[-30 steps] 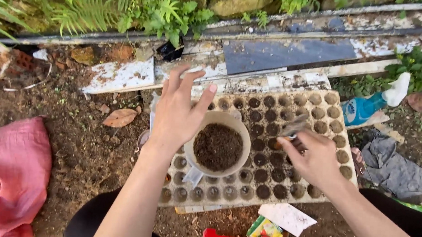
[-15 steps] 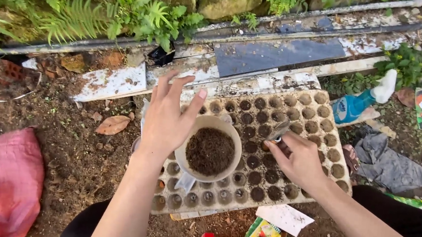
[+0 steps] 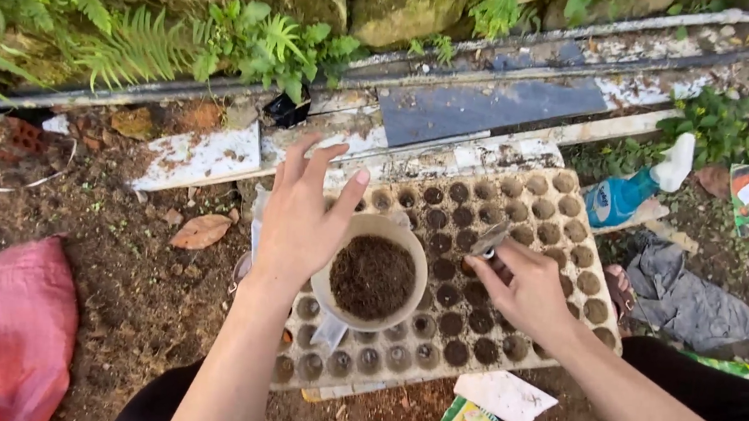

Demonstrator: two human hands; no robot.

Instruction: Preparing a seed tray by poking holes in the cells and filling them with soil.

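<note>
Left hand [image 3: 304, 219] half-open around soil-filled bowl [image 3: 372, 274]; right hand [image 3: 523, 287] pinching trowel [image 3: 488, 240], blade up-left.

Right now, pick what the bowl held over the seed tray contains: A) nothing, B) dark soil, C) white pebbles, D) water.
B: the bowl in the left hand is filled with dark crumbly soil, held above the seed tray.
</note>
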